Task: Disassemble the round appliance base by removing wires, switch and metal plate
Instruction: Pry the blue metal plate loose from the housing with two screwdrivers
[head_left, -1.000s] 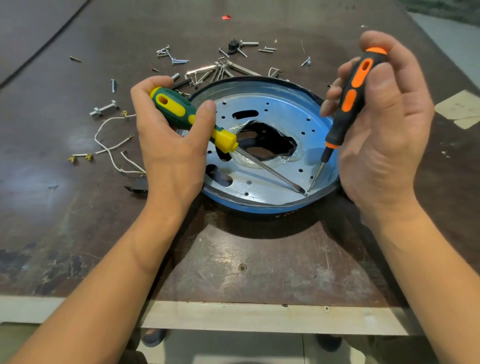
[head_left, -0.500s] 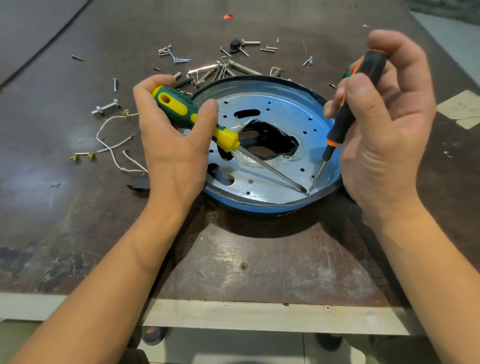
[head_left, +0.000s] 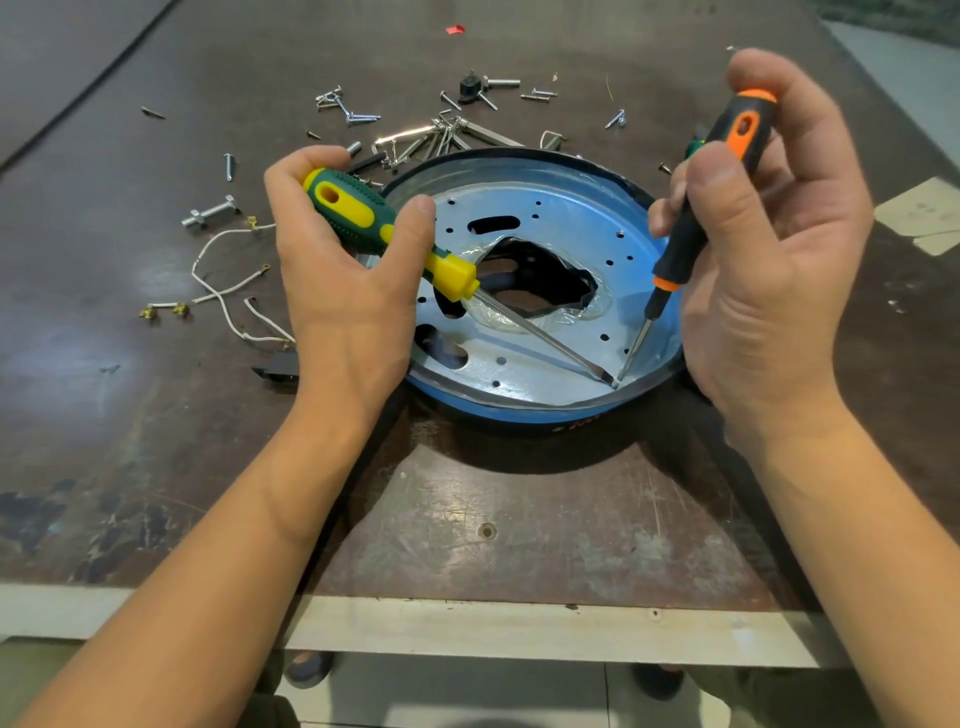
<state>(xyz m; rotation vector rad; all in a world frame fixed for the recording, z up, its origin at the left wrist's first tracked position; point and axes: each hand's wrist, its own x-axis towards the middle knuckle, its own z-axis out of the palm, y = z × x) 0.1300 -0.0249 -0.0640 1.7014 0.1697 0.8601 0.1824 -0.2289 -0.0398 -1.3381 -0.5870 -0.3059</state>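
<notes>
Fingers (head_left: 415, 218) gripping screwdrivers (head_left: 358, 213), tips (head_left: 613, 383) meeting on plate (head_left: 566, 223)

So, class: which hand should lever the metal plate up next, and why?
Left hand, likely: its green screwdriver lies low across the metal plate, tip at the rim; the orange screwdriver in the right hand stands steep.

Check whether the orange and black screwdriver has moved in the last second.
No. That screwdriver keeps its tip by the near rim of the round blue metal base.

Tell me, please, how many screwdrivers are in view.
2: the green-and-yellow screwdriver in the left hand, the black-and-orange screwdriver in the right hand, tips meeting at the front of the metal plate. Another may be hidden.
</notes>
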